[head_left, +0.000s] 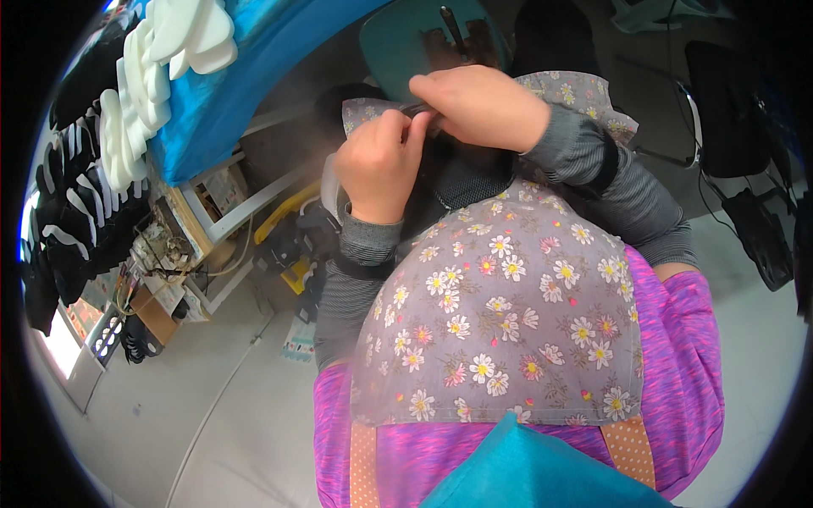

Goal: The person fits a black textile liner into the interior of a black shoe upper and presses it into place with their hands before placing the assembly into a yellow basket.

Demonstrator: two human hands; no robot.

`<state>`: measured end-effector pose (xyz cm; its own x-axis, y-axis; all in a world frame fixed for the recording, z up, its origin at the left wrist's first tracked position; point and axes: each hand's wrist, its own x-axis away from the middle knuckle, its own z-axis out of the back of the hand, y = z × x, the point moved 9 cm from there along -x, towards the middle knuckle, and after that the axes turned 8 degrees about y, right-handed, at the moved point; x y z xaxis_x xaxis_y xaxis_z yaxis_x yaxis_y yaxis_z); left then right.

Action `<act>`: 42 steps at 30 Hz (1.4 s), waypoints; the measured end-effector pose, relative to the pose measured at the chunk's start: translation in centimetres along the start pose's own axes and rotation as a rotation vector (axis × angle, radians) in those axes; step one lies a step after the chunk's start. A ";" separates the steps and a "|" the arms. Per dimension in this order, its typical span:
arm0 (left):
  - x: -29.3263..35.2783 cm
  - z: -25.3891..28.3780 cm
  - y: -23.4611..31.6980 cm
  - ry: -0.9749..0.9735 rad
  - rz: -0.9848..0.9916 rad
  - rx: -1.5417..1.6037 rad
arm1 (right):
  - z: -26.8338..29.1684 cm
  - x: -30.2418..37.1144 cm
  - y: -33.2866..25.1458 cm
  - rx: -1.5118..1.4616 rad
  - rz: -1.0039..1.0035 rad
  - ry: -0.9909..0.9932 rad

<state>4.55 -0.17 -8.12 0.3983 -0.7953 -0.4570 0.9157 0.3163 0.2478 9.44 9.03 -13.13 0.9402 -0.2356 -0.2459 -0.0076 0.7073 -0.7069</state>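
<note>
Black mesh piece [476, 191] sits in the person's lap, just past the flowery apron [508, 296] and under the hands. The left hand [378, 165] has its thumb and finger pinched close on a thin dark strip [413, 109]. The right hand [483, 106] bends over the same spot, but its fingertips are hidden, so I cannot tell how tight it is. I also cannot tell if the strip is part of the mesh piece.

A weak pinch could let the strip slip away. If the hands pull unevenly, it might twist or bend. The mesh piece could slide to the floor if the knees move. A bumped teal stool [386, 46] could drop the tool [451, 30] on it.
</note>
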 end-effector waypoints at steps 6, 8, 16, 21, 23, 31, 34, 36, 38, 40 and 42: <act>0.3 -0.1 0.7 -0.084 0.034 -0.053 | -0.4 0.6 1.5 -0.018 -0.090 0.004; 0.9 -0.9 0.8 -0.184 0.030 -0.093 | 0.2 0.6 1.1 -0.046 -0.059 0.020; -0.1 0.3 1.4 -0.063 -0.088 -0.006 | 0.5 0.4 1.4 0.014 -0.011 -0.034; -0.8 0.1 1.5 -0.042 -0.156 -0.009 | 0.2 0.2 1.5 0.026 -0.032 -0.146; -0.8 0.2 1.5 -0.022 -0.153 -0.013 | 0.1 0.4 1.9 0.016 -0.054 -0.143; 0.0 0.5 -0.1 -0.066 0.064 0.007 | 1.0 1.2 4.0 0.008 -0.104 0.040; 0.9 0.0 0.6 -0.070 0.021 -0.114 | 1.2 1.0 3.9 0.005 -0.105 0.006; 1.1 -0.2 -0.1 -0.084 0.124 -0.073 | 1.2 0.9 4.1 -0.021 -0.151 -0.031; 1.3 -0.3 -0.9 -0.097 0.227 -0.033 | 1.1 1.3 4.0 -0.013 -0.120 0.010; 1.9 -1.7 -1.6 -0.290 0.291 0.036 | 1.4 1.5 3.7 -0.007 -0.088 0.050; 1.0 -1.3 -1.3 -0.200 0.197 0.068 | 1.4 1.4 3.7 0.013 -0.096 0.042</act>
<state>3.83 -0.69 -10.00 0.5440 -0.8101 -0.2187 0.8134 0.4452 0.3745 11.24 12.23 -15.17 0.9212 -0.3306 -0.2052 0.0869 0.6889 -0.7197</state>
